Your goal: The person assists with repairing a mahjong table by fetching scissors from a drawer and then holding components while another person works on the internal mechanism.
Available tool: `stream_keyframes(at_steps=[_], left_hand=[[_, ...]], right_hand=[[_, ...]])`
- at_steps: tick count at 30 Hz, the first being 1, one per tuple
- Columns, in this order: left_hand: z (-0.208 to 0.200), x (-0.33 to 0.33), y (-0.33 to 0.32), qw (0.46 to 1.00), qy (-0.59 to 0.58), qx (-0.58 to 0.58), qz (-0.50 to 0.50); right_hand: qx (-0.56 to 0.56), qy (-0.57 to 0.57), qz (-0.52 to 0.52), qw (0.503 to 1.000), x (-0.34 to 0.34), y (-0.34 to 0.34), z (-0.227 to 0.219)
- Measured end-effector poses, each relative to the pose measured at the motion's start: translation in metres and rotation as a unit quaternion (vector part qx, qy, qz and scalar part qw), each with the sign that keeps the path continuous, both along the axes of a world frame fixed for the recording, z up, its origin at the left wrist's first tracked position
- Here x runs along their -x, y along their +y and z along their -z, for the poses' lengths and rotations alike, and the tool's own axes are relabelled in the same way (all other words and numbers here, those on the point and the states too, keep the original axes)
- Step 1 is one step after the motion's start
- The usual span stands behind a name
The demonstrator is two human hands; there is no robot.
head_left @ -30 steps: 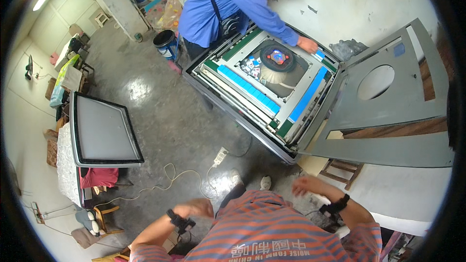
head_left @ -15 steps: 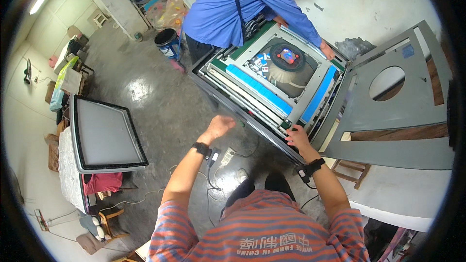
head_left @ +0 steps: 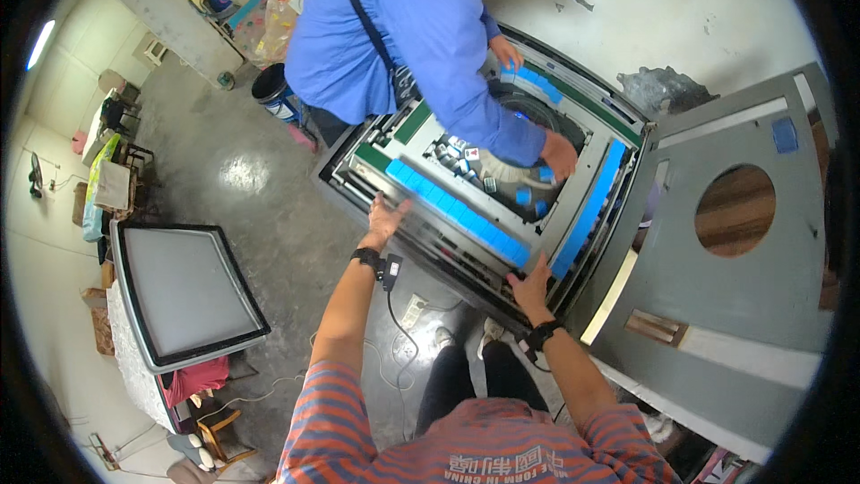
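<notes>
Automatic mahjong table (head_left: 573,202) stands opened up, its central well partly hidden from me by a co-worker's blue sleeve (head_left: 484,108); the jumbled tiles (head_left: 452,159) there I can't count. At the near row's left end, the person's left hand (head_left: 383,222) has thumb and fingers apart; at its right end, the right hand (head_left: 531,290) does too, though how firmly either presses I can't tell. I count three blue-backed tile rows: near (head_left: 461,215), right (head_left: 591,206) and far (head_left: 536,82). One gray panel (head_left: 770,282) with a round hole tilts alongside. Glossy concrete floor (head_left: 269,251), scuffed white wall (head_left: 699,18).
</notes>
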State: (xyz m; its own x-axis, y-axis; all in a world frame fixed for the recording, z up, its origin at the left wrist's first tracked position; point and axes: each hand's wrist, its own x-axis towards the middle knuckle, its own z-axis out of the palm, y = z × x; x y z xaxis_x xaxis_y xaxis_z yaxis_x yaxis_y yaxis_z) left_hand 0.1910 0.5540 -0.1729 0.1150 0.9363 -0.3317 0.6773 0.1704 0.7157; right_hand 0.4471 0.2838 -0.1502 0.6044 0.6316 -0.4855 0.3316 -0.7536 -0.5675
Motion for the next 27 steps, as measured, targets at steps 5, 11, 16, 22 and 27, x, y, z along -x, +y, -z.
stream_keyframes(at_steps=[5, 11, 16, 22, 27], left_hand=[[0.035, -0.011, 0.064, 0.993, 0.076, -0.090, -0.004], [0.043, -0.032, 0.085, 0.988, 0.110, -0.070, 0.081], [0.049, -0.029, 0.088, 0.986, 0.084, -0.118, 0.077], [0.053, -0.014, 0.084, 0.986, 0.079, -0.140, 0.052], [0.052, -0.052, 0.077, 0.983, 0.119, -0.135, 0.020]], right_hand=[[-0.005, -0.072, -0.056, 0.996, 0.006, 0.034, 0.017], [-0.055, -0.169, -0.064, 0.982, -0.002, 0.035, 0.035], [-0.021, -0.194, -0.062, 0.979, -0.004, 0.057, 0.030], [-0.083, -0.196, -0.116, 0.970, -0.015, 0.066, 0.039], [-0.186, -0.154, -0.034, 0.970, -0.076, 0.069, 0.152]])
